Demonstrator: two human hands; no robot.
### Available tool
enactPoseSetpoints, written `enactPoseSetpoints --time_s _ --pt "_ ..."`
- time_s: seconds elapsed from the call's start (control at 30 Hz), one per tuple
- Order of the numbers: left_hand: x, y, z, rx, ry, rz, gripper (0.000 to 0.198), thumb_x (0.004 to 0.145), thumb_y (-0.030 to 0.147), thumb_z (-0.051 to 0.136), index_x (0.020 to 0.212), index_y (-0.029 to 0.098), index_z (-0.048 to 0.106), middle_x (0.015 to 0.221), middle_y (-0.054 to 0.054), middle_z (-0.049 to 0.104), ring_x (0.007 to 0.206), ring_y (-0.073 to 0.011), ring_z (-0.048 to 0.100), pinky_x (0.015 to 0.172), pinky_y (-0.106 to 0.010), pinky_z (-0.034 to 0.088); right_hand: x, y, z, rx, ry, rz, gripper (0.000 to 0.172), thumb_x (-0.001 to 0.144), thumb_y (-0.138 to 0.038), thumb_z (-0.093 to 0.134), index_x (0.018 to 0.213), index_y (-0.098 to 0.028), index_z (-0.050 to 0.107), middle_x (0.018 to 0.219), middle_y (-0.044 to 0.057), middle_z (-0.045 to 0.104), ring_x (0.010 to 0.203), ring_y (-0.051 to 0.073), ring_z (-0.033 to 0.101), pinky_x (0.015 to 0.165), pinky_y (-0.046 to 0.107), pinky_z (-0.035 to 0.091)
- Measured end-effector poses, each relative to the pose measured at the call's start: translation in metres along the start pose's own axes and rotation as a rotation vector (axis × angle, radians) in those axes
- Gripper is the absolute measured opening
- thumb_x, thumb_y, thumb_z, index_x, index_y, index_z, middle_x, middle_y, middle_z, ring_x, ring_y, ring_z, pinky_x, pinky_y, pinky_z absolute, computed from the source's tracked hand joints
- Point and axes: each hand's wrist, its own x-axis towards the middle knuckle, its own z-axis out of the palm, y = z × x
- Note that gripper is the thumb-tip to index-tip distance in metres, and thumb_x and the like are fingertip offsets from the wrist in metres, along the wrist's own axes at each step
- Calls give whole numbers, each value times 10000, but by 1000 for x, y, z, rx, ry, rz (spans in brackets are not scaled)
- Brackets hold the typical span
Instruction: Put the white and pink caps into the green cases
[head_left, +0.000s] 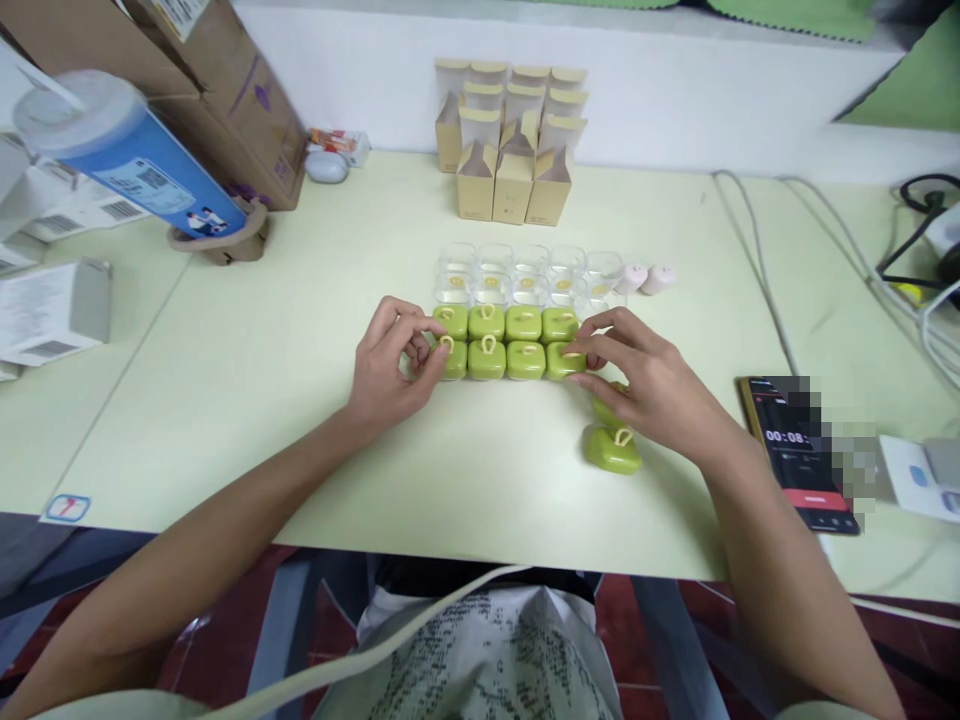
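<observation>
Small glossy green cases [525, 360] with pale yellow loops stand in two tight rows at the middle of the table. My left hand [394, 360] is closed against the left end, its thumb and fingertips on the front case there. At the right end, my right hand [637, 370] grips the front green case [556, 362] between thumb and fingers. Below that hand lie two more green cases, one partly hidden by it and one loose case [613, 450] nearer the table edge. Clear plastic containers [493, 262] with yellow marks are lined up just behind the rows.
Open cardboard boxes [514, 190] stand by the wall. Two pale pink cylinders [658, 279] lie right of the clear containers. A phone [799, 455] and cables [757, 250] are on the right. To the left are a blue cup [161, 165] in a holder and white boxes [56, 310].
</observation>
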Motion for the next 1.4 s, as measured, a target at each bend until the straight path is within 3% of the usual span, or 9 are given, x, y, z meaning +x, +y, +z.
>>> enactPoseSetpoints --time_s 0.37,0.53,0.7,0.83,0.97,1.07,1.2,1.3,1.4 --pt "-1 2 -1 55 -7 -46 168 1049 392 694 1067 231 736 1062 -31 639 669 -73 609 622 -239 594 1 -4 2 42 -17 53 344 1109 -315 630 1440 -236 677 1379 154 657 887 216 744 858 448 670" --pt "2 -3 -5 76 36 -23 151 1058 380 695 1100 242 740 1048 -31 649 674 -90 588 612 -256 569 3 3 -14 39 239 130 313 1071 -440 718 1324 -260 760 1256 109 755 755 189 713 713 394 652" --pt "-1 29 -10 197 105 350 125 974 173 755 1077 240 732 976 -31 686 704 -136 624 621 -286 543 -2 59 -17 -95 592 379 191 1022 -289 693 1168 -316 813 1192 89 793 904 231 748 731 383 630" --pt "-9 85 15 221 -294 785 157 1007 112 726 1160 130 759 1145 -112 807 1107 -257 764 911 -367 661 -4 118 -1 -142 568 358 500 943 -229 772 1441 -265 738 1508 184 708 1409 371 631 951 433 603" --pt "-1 116 53 306 -463 968 412 1112 192 632 1517 239 693 1614 -70 693 1463 -283 689 1083 -377 635 1 144 15 -155 494 361 597 955 -187 736 1540 -233 628 1465 186 709 1399 361 624 1147 508 544" --pt "7 120 68 375 -469 1161 438 1157 170 521 1549 266 692 1677 -33 650 1565 -190 619 1233 -345 566 5 140 17 -157 512 448 657 910 -128 705 1550 -172 564 1348 173 683 1251 325 660 1091 563 596" --pt "7 115 75 316 -372 1320 283 1133 180 606 1309 183 827 1280 -82 845 1299 -179 775 1115 -303 610 5 123 8 -40 688 444 487 972 -185 692 1448 -206 596 1440 205 554 1197 293 631 1041 530 623" --pt "2 108 73 186 -324 1266 211 1113 263 688 1239 178 834 1142 -74 846 1179 -227 816 1020 -353 652 6 105 1 42 868 382 347 1086 -334 640 1428 -278 643 1489 200 498 1238 309 629 1008 522 620" --pt "-2 100 63 201 -376 1156 206 1087 273 734 1235 157 817 1226 -105 831 1272 -296 797 1070 -428 660 11 84 5 263 957 325 315 1096 -432 668 1379 -294 686 1423 166 548 1081 266 727 913 491 644"
